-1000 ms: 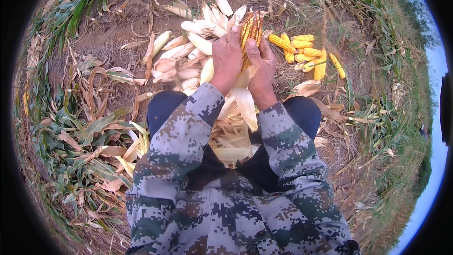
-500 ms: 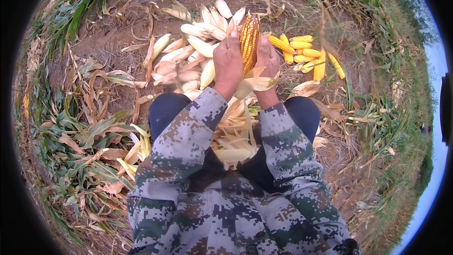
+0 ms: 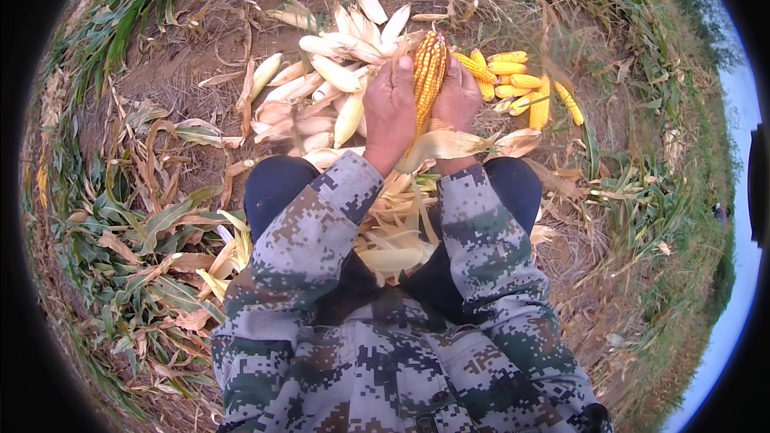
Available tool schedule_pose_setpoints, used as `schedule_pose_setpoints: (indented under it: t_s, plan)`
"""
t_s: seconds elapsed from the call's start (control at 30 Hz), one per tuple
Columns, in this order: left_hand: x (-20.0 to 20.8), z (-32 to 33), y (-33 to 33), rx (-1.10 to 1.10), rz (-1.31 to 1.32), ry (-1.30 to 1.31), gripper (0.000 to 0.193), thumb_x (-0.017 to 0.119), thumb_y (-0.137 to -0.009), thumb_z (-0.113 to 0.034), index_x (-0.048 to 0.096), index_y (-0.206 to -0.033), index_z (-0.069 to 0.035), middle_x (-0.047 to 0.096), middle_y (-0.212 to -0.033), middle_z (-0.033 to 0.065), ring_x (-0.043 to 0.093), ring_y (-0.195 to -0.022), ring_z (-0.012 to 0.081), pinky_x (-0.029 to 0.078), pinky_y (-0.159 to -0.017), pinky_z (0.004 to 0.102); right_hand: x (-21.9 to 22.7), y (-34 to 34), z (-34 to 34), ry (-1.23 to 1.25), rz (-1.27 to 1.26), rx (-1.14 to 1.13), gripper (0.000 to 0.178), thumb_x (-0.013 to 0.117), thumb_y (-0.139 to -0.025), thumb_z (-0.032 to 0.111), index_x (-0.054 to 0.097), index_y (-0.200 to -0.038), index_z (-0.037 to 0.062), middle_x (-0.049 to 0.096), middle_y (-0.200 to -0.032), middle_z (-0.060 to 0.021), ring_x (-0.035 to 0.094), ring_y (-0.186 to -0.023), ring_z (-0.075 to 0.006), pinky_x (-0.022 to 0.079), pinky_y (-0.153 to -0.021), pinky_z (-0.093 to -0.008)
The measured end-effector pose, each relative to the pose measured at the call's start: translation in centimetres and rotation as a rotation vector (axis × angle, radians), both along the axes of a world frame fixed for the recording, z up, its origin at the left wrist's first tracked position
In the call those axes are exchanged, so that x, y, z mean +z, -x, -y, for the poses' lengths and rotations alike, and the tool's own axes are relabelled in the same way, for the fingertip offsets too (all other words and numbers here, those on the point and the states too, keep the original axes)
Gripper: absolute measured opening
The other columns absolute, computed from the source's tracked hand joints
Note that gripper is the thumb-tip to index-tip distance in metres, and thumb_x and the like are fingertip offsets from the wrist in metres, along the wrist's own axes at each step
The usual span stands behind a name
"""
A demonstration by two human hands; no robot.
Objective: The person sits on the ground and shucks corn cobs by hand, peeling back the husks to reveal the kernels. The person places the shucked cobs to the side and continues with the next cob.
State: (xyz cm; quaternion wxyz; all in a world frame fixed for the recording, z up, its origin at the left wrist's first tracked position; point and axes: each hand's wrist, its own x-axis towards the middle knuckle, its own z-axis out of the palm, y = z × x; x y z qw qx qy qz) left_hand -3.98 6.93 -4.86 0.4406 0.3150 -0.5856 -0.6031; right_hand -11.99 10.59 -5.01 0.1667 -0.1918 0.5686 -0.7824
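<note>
Between my two hands an ear of corn (image 3: 428,78) stands tip up, its yellow-orange kernels bare. Pale husk (image 3: 446,147) hangs peeled back around its base. My left hand (image 3: 391,108) is closed on the ear's left side, thumb upward along it. From the right, my right hand (image 3: 457,99) closes round it as well, its fingers partly hidden behind the ear and husk. Just beyond my left hand lies a heap of unpeeled corn ears (image 3: 335,74) in pale husks. Past my right hand sits a small pile of peeled yellow corn ears (image 3: 513,80).
Loose husks (image 3: 393,255) lie between my knees. Green and dry corn leaves (image 3: 152,224) cover the ground at the left. Brown soil with dry straw (image 3: 581,273) stretches to the right, and grass (image 3: 682,289) borders it.
The ear in my hands has turned slightly and its tip sits a little lower and farther right. The peeled husk at its base has swung to the right.
</note>
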Motion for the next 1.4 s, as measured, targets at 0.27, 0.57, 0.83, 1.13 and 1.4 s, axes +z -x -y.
schedule_pose_setpoints:
  t_s: [0.27,0.57,0.83,1.13,1.4]
  plan:
    - [0.3,-0.6,0.0,-0.034,-0.043,0.013,0.053,0.057,-0.106,-0.048,0.067,-0.121,0.002,0.072,-0.099,0.0171,0.067,-0.095,0.024,0.052,-0.087,0.0369,0.7,-0.5,-1.1,0.082,0.066,0.15,0.039,0.067,-0.105,0.034,0.072,-0.115,-0.0036,0.071,-0.096,-0.0015,0.06,-0.085,-0.0072,0.051,-0.074,-0.0241]
    - [0.2,-1.1,-0.5,-0.139,-0.077,0.019,0.055,0.066,-0.102,-0.045,0.059,-0.128,0.004,0.071,-0.108,0.0125,0.065,-0.098,0.017,0.053,-0.086,0.0332,0.6,0.1,-1.2,0.156,0.169,0.196,0.039,0.059,-0.109,0.034,0.07,-0.116,-0.0029,0.071,-0.103,-0.0063,0.066,-0.09,-0.0117,0.056,-0.079,-0.026]
    - [0.3,-0.4,-1.0,-0.306,-0.031,-0.053,0.058,0.054,-0.109,-0.047,0.055,-0.137,0.004,0.065,-0.119,0.0072,0.058,-0.105,0.0101,0.05,-0.093,0.0276,2.3,0.0,-2.4,0.203,0.243,0.329,0.042,0.069,-0.104,0.032,0.069,-0.125,-0.0037,0.073,-0.108,-0.006,0.066,-0.093,-0.0104,0.055,-0.084,-0.0251]
    - [0.8,-0.8,-1.4,-0.278,0.0,0.142,0.067,0.052,-0.106,-0.057,0.057,-0.133,0.004,0.067,-0.113,0.0127,0.061,-0.106,0.0181,0.049,-0.095,0.0327,1.7,-0.5,-2.6,0.23,0.163,0.192,0.033,0.065,-0.107,0.027,0.072,-0.116,-0.004,0.073,-0.099,-0.0027,0.063,-0.088,-0.0066,0.053,-0.078,-0.0224]
    - [1.6,-0.8,-1.5,-0.335,-0.055,0.021,0.068,0.053,-0.106,-0.058,0.058,-0.133,0.004,0.068,-0.115,0.0112,0.06,-0.107,0.0154,0.049,-0.095,0.0315,2.6,0.4,-2.6,0.147,0.082,0.182,0.028,0.065,-0.106,0.025,0.072,-0.108,-0.0016,0.072,-0.095,-0.0012,0.063,-0.083,-0.0059,0.053,-0.075,-0.0223]
